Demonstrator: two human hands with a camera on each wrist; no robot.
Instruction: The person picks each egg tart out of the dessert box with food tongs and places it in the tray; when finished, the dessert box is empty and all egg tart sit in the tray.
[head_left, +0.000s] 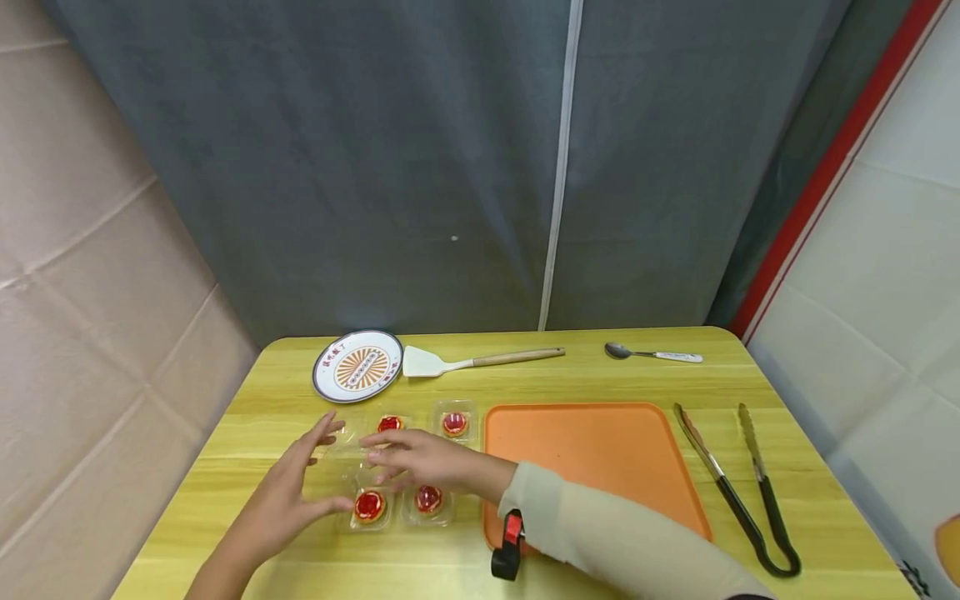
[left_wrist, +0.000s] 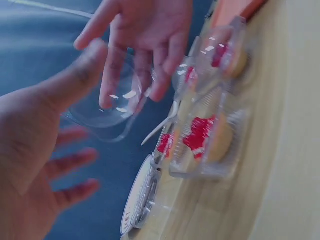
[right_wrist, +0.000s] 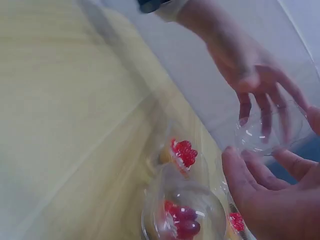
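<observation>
A clear domed plastic lid is raised above the table between both hands. My right hand holds it at the rim with its fingers, palm toward the left hand. Facing it from the left, my left hand has its thumb and fingers spread wide, thumb tip right at the lid in the left wrist view. Below the hands lies a red-topped tart in a clear tray. Beside it, another tart sits under a clear dome. Two further tarts are in the row behind, one partly hidden by the right hand.
An orange tray lies right of the tarts, partly under my right sleeve. Tongs lie beyond it. Along the back are a patterned plate, a white spatula with a wooden handle, and a spoon. A grey curtain hangs behind.
</observation>
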